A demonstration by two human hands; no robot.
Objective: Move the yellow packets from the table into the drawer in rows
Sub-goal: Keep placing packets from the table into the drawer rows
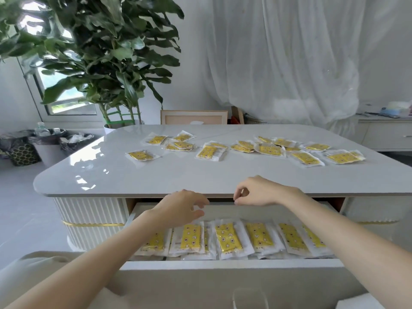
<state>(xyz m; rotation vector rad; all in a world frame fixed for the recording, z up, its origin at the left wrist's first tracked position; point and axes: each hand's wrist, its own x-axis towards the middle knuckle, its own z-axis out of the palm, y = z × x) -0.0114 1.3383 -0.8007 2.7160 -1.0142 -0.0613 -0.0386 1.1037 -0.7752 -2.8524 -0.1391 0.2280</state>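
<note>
Drawer [231, 264] packets [227, 238] lie just below both empty hands [182, 206].

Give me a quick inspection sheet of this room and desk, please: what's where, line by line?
Surface: glossy white table, rounded corners, drawer pulled open beneath its near edge.
Job's things: loose yellow packets scattered across the far half of the table; a row of packets lying side by side in the drawer.
Clutter: nothing seen on the table besides packets.
Hands: left hand and right hand over the drawer's back, both empty, fingers loosely curled.
Cables: nothing seen.
Surroundings: big leafy plant, white curtain, bins on the floor, side cabinet.
</note>
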